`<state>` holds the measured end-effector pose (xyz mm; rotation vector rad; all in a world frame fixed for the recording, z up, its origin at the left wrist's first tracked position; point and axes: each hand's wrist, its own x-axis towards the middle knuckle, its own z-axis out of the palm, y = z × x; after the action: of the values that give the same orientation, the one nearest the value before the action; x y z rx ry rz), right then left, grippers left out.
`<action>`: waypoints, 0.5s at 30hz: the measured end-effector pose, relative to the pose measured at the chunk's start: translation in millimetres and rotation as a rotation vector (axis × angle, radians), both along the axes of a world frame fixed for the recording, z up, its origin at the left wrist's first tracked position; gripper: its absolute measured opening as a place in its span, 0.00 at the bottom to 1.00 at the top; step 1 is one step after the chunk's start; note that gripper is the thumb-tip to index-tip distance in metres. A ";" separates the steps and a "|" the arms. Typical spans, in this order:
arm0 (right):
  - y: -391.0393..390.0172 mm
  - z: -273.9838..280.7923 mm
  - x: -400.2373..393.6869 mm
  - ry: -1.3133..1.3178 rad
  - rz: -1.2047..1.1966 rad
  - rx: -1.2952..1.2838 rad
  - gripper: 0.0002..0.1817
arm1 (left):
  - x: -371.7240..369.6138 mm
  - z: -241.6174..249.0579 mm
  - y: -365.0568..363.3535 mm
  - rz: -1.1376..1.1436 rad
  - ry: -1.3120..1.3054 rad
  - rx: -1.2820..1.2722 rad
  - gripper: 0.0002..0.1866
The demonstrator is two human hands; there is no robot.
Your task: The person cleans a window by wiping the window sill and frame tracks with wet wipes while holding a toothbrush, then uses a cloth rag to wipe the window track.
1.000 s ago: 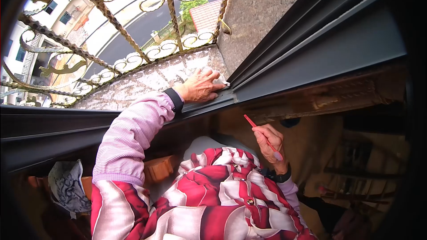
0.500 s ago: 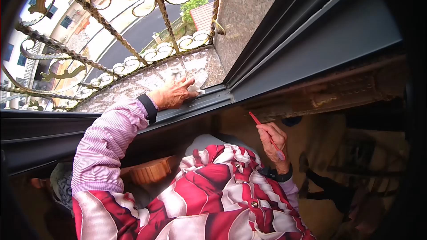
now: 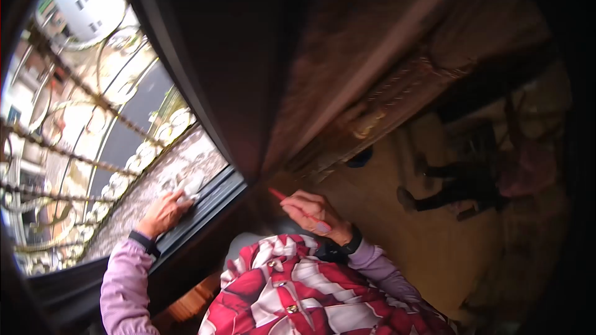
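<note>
My left hand [image 3: 162, 213] reaches over the window track [image 3: 214, 197] to the speckled stone sill [image 3: 133, 208] outside. Its fingers are closed on a crumpled white tissue [image 3: 194, 185], pressed down beside the dark rails. In front of my chest, my right hand [image 3: 313, 211] is wrapped round a red toothbrush [image 3: 277, 193]. The handle's end sticks out past the thumb side toward the window, and the pale bristles show by the heel of the hand. Motion blurs both hands slightly.
A scrolled metal grille [image 3: 93, 96] stands beyond the sill, with a road below. The dark window frame [image 3: 205, 80] rises ahead. To the right, a person in dark trousers [image 3: 444, 189] is over the brown floor [image 3: 397, 242]. A wooden piece [image 3: 192, 301] sits low left.
My view has swung to the right, so the window now lies farther left and more of the room shows. My left hand stays at the tissue on the sill; my right hand still grips the toothbrush.
</note>
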<state>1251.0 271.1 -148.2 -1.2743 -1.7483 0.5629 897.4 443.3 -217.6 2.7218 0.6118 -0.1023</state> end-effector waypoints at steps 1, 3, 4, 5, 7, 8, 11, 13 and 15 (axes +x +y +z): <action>-3.0 4.2 1.7 0.023 0.003 -0.005 0.07 | 3.6 6.9 -0.2 0.014 0.000 -0.019 0.14; -5.0 7.0 3.8 0.043 0.030 -0.002 0.07 | 4.9 15.6 2.1 0.044 0.024 -0.070 0.14; -5.3 5.9 5.0 0.037 0.053 0.002 0.07 | 3.6 7.8 6.0 0.024 -0.023 -0.058 0.14; -7.0 1.4 5.6 0.014 0.032 -0.006 0.06 | 8.4 14.5 6.1 0.033 0.040 -0.077 0.14; -8.1 -7.0 3.5 -0.003 0.006 0.041 0.04 | 5.9 0.9 10.7 -0.038 -0.019 0.008 0.14; -10.2 4.0 4.6 -0.015 -0.003 -0.086 0.04 | 4.6 -3.4 13.3 -0.048 -0.019 0.030 0.13; -13.8 -10.7 2.0 -0.005 -0.015 -0.061 0.04 | 1.4 -14.5 23.7 -0.131 0.042 0.049 0.09; -15.1 -8.3 5.3 -0.095 -0.024 -0.004 0.06 | 1.6 -21.3 30.8 -0.224 0.062 0.100 0.07; -16.2 -0.7 9.1 -0.119 0.005 0.051 0.06 | 1.5 -23.8 30.4 -0.197 0.035 0.017 0.09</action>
<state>1260.2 254.8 -148.9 -1.2911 -1.8518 0.4506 898.9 473.7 -241.4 2.7959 0.3538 -0.1945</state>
